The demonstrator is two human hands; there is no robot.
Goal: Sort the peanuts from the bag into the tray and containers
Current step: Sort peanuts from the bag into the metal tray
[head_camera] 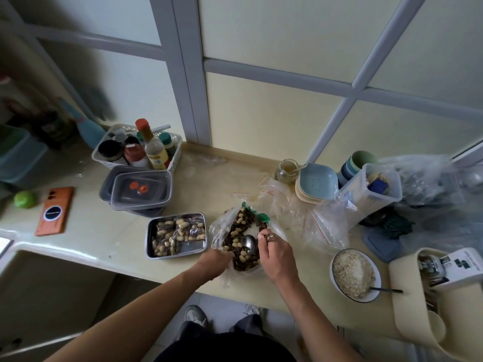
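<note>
Lower centre of frame, right grip (pixel 277 253): clenched on the handle of a metal spoon (pixel 248 244). The spoon's bowl points toward frame left and rests on the mix inside the bag.
Left grip (pixel 217 259): fingertips are tucked over the bag's lower-left lip, among the nuts. Whether they pinch a nut or only the plastic cannot be told.
Bag (pixel 218 231): clear plastic, mouth spread wide, lying on the surface (pixel 104 231) between the two grips. Its contents run up and down the frame.
Peanuts (pixel 236 241): pale, in the shell, scattered through dark seeds in the bag. Several lie touching the left grip's fingertips.
Tray (pixel 149 239): steel, just beside the bag on its left, partly filled with peanuts. Its long side runs left to right.
Containers (pixel 142 190): stacked, lids on, directly above the tray in the frame, farther from both grips.
Deciding relation: the tray lies to frame left of the bag, on the left grip's side. The right grip would have to cross over the bag mouth to reach it.
Judgement: sorting is under way and many nuts remain. The left grip is better placed for the carry, with the spoon serving to rake.
Risk: loose plastic may drag with the fingers and spill seeds.
</note>
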